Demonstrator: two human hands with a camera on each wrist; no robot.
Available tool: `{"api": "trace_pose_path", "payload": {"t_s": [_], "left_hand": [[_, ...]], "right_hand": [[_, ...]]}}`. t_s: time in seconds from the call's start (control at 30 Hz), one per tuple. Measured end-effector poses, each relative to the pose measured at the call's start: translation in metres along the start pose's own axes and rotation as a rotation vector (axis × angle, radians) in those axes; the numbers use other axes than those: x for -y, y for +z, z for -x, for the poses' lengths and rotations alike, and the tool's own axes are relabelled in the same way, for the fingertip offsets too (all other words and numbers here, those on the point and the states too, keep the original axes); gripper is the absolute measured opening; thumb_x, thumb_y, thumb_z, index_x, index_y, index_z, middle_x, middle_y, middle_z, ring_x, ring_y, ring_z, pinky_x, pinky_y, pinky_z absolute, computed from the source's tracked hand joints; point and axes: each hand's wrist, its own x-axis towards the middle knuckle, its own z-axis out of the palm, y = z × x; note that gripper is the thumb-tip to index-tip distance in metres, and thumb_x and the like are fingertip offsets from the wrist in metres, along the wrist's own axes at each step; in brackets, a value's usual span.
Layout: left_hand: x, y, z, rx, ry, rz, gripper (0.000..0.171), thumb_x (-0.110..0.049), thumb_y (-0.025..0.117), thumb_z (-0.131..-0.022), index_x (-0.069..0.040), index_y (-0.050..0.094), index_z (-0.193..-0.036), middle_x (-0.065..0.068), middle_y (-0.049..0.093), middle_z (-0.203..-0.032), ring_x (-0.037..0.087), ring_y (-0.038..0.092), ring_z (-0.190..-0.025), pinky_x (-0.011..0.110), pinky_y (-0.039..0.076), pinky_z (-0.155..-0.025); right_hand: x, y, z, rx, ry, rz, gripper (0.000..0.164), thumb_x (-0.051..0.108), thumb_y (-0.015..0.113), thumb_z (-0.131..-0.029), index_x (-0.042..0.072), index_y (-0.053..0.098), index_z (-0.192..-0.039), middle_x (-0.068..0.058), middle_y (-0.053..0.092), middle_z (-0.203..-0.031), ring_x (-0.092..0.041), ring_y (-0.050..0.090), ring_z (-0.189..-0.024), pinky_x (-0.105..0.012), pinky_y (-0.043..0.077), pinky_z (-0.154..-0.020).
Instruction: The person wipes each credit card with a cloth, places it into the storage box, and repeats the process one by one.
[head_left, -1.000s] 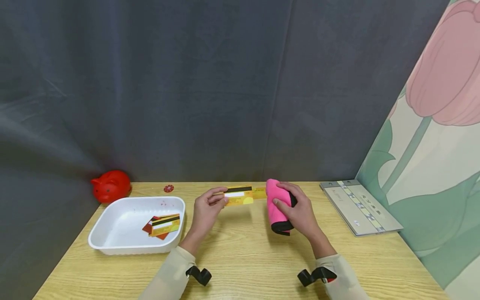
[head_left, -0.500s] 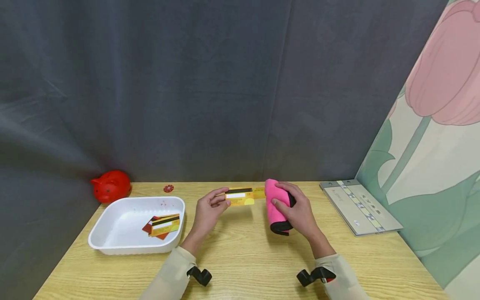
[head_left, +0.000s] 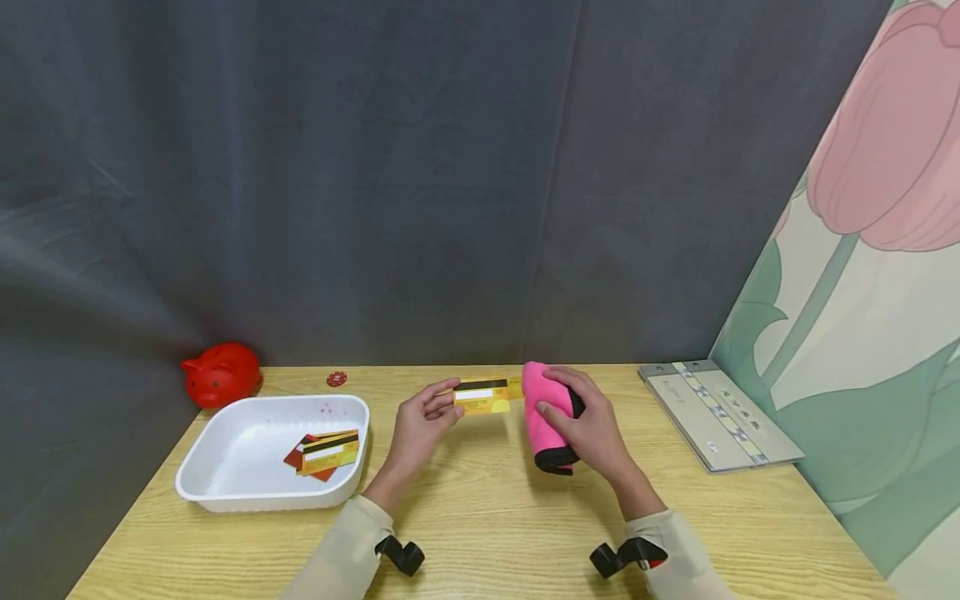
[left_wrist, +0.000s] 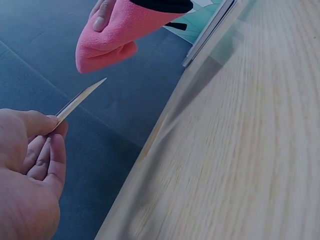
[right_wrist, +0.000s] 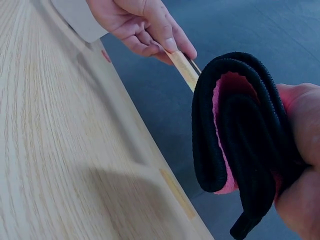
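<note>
My left hand (head_left: pixel 417 425) pinches a yellow bank card (head_left: pixel 482 396) between thumb and fingers, its black stripe and white strip facing up in the head view. Edge-on, the same card (left_wrist: pixel 80 102) shows in the left wrist view, held above the table. A folded pink towel (head_left: pixel 542 408) with black edging is gripped in my right hand (head_left: pixel 588 421), just right of the card. Its black-edged folds (right_wrist: pixel 240 125) fill much of the right wrist view. In the left wrist view a gap separates card and towel.
At left stands a white tray (head_left: pixel 225 500) with several yellow and red cards (head_left: pixel 330 452). Behind it are a red piggy bank (head_left: pixel 222 377) and a red chip (head_left: pixel 337 379). A grey notebook (head_left: pixel 720 417) lies right. A yellow patch (right_wrist: pixel 178 192) marks the table's far edge.
The towel has moved a little left in my right hand. My left hand and the card have shifted slightly right, narrowing the space between card and towel. Both grips stay the same.
</note>
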Motion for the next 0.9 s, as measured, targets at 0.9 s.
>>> {"api": "trace_pose_path", "payload": {"t_s": [0.9], "left_hand": [[0.000, 0.015, 0.005, 0.049, 0.051, 0.034, 0.043, 0.000, 0.075, -0.091, -0.006, 0.069, -0.133, 0.021, 0.075, -0.120, 0.014, 0.074, -0.104, 0.017, 0.058, -0.084]], "right_hand": [[0.011, 0.020, 0.007, 0.074, -0.087, -0.024, 0.046, 0.016, 0.083, -0.089, 0.020, 0.068, -0.132, -0.005, 0.061, -0.143, -0.027, 0.060, -0.129, -0.029, 0.055, -0.096]]}}
